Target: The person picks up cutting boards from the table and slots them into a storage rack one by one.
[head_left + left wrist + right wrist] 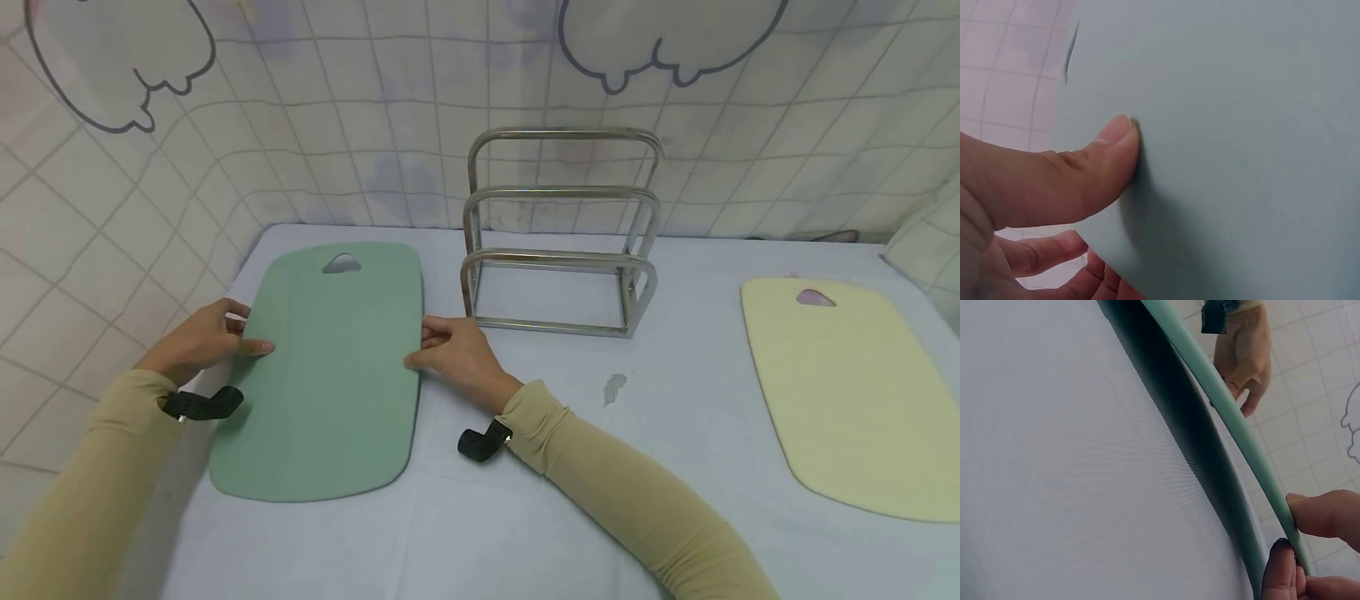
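Observation:
A green cutting board (330, 375) with a handle slot lies at the left side of the table, held by both hands. My left hand (201, 340) grips its left edge; in the left wrist view the thumb (1107, 159) presses the top face and the fingers curl behind the edge. The right hand (457, 354) pinches the right edge between thumb and fingers. Seen from the right wrist, the board's edge (1235, 425) stands a little above the white cloth, with a dark shadow beneath.
A metal wire rack (558, 258) with several upright hoops stands at the back middle. Farther right lies a yellow cutting board (855, 400). Grid-patterned cloth (420, 108) hangs behind and to the left of the table (525, 517). A small grey mark (613, 388) shows on the tabletop.

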A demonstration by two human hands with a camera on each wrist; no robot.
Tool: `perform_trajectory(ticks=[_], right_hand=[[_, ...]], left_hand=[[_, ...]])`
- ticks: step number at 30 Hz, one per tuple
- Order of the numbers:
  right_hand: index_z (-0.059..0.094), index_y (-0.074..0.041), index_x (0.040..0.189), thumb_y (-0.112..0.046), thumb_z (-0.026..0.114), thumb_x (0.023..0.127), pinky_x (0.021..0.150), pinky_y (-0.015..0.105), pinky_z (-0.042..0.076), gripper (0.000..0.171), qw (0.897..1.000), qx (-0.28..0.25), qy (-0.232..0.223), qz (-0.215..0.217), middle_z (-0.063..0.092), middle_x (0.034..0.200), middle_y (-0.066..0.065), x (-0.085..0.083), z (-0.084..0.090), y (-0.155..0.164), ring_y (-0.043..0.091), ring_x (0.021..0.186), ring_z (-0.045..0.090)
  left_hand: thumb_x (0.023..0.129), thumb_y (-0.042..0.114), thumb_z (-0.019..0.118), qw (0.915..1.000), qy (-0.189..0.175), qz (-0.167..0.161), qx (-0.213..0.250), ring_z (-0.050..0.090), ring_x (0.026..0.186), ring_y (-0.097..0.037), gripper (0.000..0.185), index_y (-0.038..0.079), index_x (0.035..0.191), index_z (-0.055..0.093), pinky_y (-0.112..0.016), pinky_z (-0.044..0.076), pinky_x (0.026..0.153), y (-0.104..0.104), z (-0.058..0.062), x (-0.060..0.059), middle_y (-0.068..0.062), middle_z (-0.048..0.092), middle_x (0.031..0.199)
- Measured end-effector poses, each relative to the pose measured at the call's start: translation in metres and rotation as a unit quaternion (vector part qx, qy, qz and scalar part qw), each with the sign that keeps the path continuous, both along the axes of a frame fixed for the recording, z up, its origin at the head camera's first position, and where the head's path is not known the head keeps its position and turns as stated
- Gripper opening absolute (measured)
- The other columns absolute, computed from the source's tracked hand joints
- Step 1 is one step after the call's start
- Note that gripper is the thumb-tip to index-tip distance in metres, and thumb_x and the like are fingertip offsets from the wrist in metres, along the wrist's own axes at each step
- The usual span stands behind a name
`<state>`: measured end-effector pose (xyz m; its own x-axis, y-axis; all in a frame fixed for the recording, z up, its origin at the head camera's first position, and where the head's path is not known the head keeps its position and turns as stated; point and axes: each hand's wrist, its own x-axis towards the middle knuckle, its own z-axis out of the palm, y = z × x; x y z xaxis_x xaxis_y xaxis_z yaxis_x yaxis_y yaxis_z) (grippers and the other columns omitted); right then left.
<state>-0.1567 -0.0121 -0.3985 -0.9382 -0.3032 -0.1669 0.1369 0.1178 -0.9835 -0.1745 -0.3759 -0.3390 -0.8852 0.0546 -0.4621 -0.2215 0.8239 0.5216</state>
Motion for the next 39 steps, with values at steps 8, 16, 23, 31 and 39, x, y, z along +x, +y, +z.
perform_trajectory(ticks=[8, 16, 23, 31, 39], right_hand=[[0.064, -0.003, 0.138, -0.006, 0.085, 0.077, 0.086, 0.019, 0.053, 0.064, 0.999, 0.025, 0.019, 0.010, 0.073, 0.116, 0.007, -0.001, -0.001, -0.002, 0.008, 0.098, 0.068], [0.064, -0.001, 0.128, -0.012, 0.088, 0.078, 0.082, 0.020, 0.052, 0.056, 0.997, 0.064, 0.036, 0.028, 0.066, 0.103, 0.003, -0.002, 0.001, -0.004, 0.009, 0.089, 0.061], [0.064, -0.001, 0.123, -0.016, 0.088, 0.081, 0.082, 0.021, 0.052, 0.051, 0.995, 0.083, 0.056, 0.028, 0.065, 0.104, 0.005, -0.002, 0.004, -0.005, 0.010, 0.090, 0.064], [0.059, -0.002, 0.125, -0.014, 0.086, 0.083, 0.085, 0.025, 0.051, 0.051, 0.994, 0.100, 0.044, 0.030, 0.062, 0.107, 0.004, -0.001, 0.006, -0.007, 0.012, 0.093, 0.061], [0.058, -0.002, 0.125, -0.015, 0.084, 0.085, 0.086, 0.025, 0.051, 0.049, 0.990, 0.121, 0.060, 0.042, 0.063, 0.108, 0.006, -0.001, 0.009, -0.006, 0.013, 0.094, 0.061]], left_hand=[[0.094, 0.034, 0.076, 0.9999, -0.012, 0.004, 0.010, 0.038, 0.137, -0.053, 0.102, -0.016, 0.156, 0.013, -0.070, 0.032, 0.115, -0.002, 0.000, 0.000, -0.040, 0.033, 0.151], [0.092, 0.032, 0.077, 1.0000, 0.001, 0.007, 0.004, 0.045, 0.130, -0.051, 0.101, -0.018, 0.154, 0.016, -0.066, 0.037, 0.112, -0.001, -0.001, 0.003, -0.041, 0.039, 0.145], [0.092, 0.032, 0.078, 0.9999, 0.014, 0.007, 0.002, 0.046, 0.127, -0.050, 0.099, -0.017, 0.153, 0.018, -0.064, 0.041, 0.108, -0.001, 0.002, 0.004, -0.039, 0.040, 0.143], [0.093, 0.030, 0.077, 0.9998, 0.016, 0.007, 0.006, 0.040, 0.135, -0.055, 0.098, -0.018, 0.153, 0.017, -0.069, 0.036, 0.114, -0.001, 0.003, 0.004, -0.042, 0.033, 0.151], [0.092, 0.029, 0.077, 0.9994, 0.032, 0.012, 0.005, 0.040, 0.134, -0.054, 0.096, -0.018, 0.152, 0.019, -0.068, 0.036, 0.113, 0.000, 0.001, 0.005, -0.040, 0.032, 0.150]])
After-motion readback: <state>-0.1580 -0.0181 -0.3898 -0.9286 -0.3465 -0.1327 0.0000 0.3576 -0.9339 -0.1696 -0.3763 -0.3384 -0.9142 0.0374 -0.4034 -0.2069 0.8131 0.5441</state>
